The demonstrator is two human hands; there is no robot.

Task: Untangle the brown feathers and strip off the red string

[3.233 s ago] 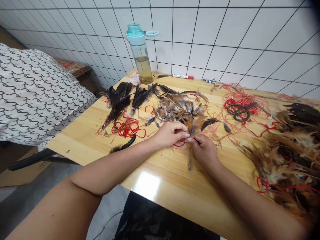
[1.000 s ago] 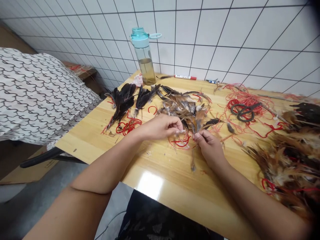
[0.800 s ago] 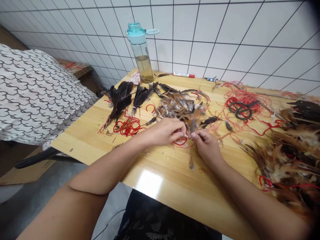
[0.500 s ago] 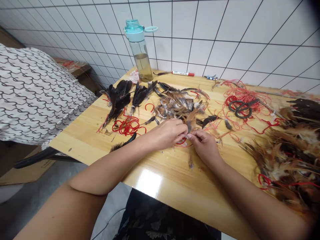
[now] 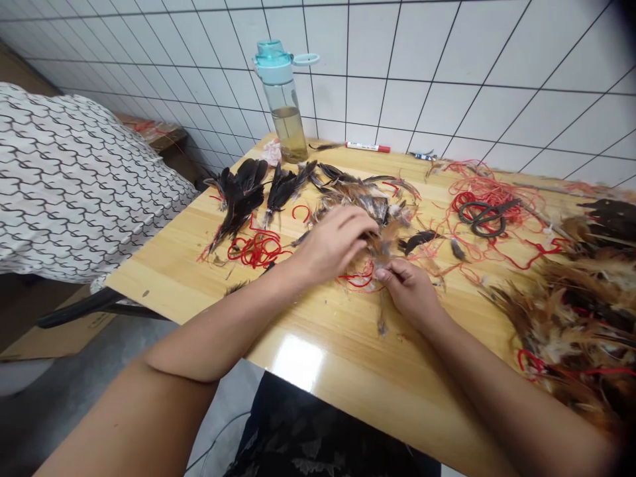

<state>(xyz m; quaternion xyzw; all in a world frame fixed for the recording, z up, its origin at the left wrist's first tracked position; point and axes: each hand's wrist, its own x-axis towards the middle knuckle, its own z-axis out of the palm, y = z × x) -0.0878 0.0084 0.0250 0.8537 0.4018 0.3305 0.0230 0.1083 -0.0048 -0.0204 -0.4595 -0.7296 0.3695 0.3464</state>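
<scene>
A brown feather [image 5: 390,244] stands up from the pinched thumb and finger of my right hand [image 5: 410,285]. My left hand [image 5: 335,242] is apart from that feather, its fingers loosely bent and spaced, with nothing visible in them. It hovers at the near side of a pile of brown and grey feathers [image 5: 355,197] and covers part of it. Below the left fingers a loop of red cord [image 5: 355,281] lies on the wooden table [image 5: 322,344]. A small greyish feather [image 5: 381,321] lies just below the right thumb.
Black feather bunches [image 5: 243,192] and coiled red string [image 5: 256,248] lie at left. Scissors [image 5: 481,217] rest on tangled red threads at right, near a large brown feather heap [image 5: 586,305]. A water bottle [image 5: 288,119] and red marker [image 5: 368,147] stand and lie by the tiled wall.
My left hand has moved up and away from the right fingertips, and its fingers have opened. My right hand still pinches the feather. The whole view has shifted slightly.
</scene>
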